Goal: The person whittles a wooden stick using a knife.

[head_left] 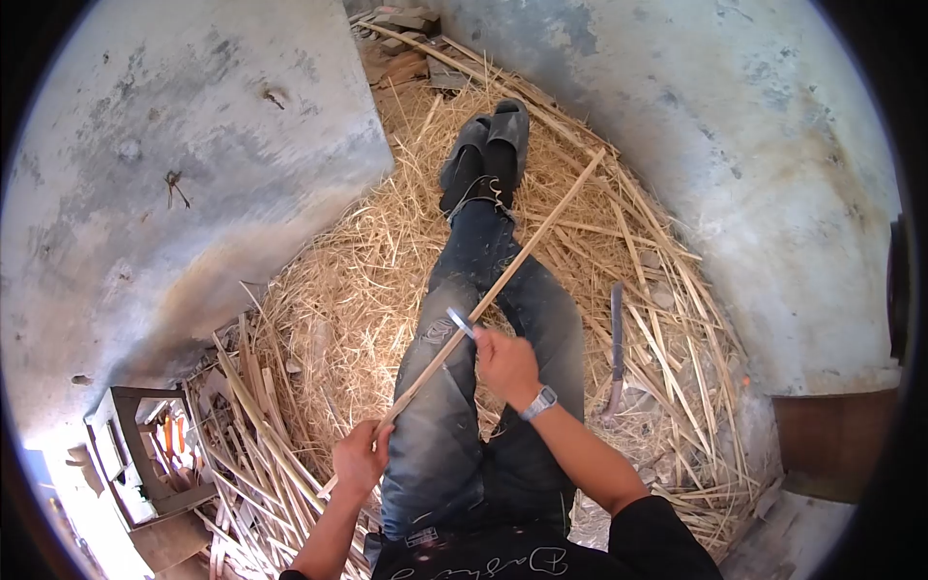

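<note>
A long, pale wooden strip (536, 237) lies slantwise across my thighs, its far end up to the right. My left hand (361, 456) is closed around its near part, and a short length sticks out behind the hand. My right hand (507, 367) is closed on a small knife, and the metal blade (460, 323) rests against or just over the strip at my knees. The knife's handle is hidden in the fist. I cannot tell how deep the blade sits in the wood.
Thin shavings (348, 290) cover the floor around my legs. Long strips (256, 406) are heaped at left, more along the right wall. A long dark blade with a handle (617, 333) lies to my right. A wooden frame (179, 454) stands at lower left; walls (773, 193) close in both sides.
</note>
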{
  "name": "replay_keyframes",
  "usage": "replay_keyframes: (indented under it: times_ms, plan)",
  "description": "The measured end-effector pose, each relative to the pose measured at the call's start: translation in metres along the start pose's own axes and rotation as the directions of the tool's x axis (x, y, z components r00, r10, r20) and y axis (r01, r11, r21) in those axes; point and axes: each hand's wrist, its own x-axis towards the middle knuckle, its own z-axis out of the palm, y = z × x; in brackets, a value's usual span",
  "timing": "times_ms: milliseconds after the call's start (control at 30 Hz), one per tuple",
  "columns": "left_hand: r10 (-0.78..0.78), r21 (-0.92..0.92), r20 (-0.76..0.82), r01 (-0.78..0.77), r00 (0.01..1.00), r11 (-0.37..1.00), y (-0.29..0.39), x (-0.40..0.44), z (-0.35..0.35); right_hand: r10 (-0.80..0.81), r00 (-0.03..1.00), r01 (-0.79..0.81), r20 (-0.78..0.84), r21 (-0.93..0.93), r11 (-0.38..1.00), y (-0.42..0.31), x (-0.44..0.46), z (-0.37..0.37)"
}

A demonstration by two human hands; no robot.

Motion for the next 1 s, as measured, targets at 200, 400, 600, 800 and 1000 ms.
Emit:
replay_keyframes:
  times_ms: [200, 400, 600, 800, 1000]
  plan:
    - [0.080, 0.115, -0.011, -0.078, 0.997, 0.990, -0.048, -0.039, -0.010, 0.100, 0.963, -0.129, -0.251, -0.102, 0.986, 0.046, 0.076, -0.025]
    - [0.147, 0.134, -0.027, -0.142, 0.989, 0.981, -0.039, -0.027, -0.008, 0.084, 0.978, -0.082, -0.191, 0.018, 0.996, 0.033, 0.057, -0.008]
    - [0.170, 0.069, -0.072, -0.165, 0.983, 0.984, -0.034, -0.015, 0.004, -0.089, 0.990, 0.090, 0.111, -0.005, 0.996, -0.017, -0.036, 0.017]
    - [0.165, 0.069, -0.072, -0.160, 0.984, 0.985, -0.039, -0.017, 0.000, 0.005, 0.978, -0.012, -0.207, -0.032, 0.999, 0.040, 0.029, -0.005]
    - [0.172, 0.138, -0.066, -0.162, 0.983, 0.977, -0.042, -0.017, 0.001, 0.148, 0.951, -0.179, -0.271, -0.093, 0.980, 0.052, 0.074, -0.042]
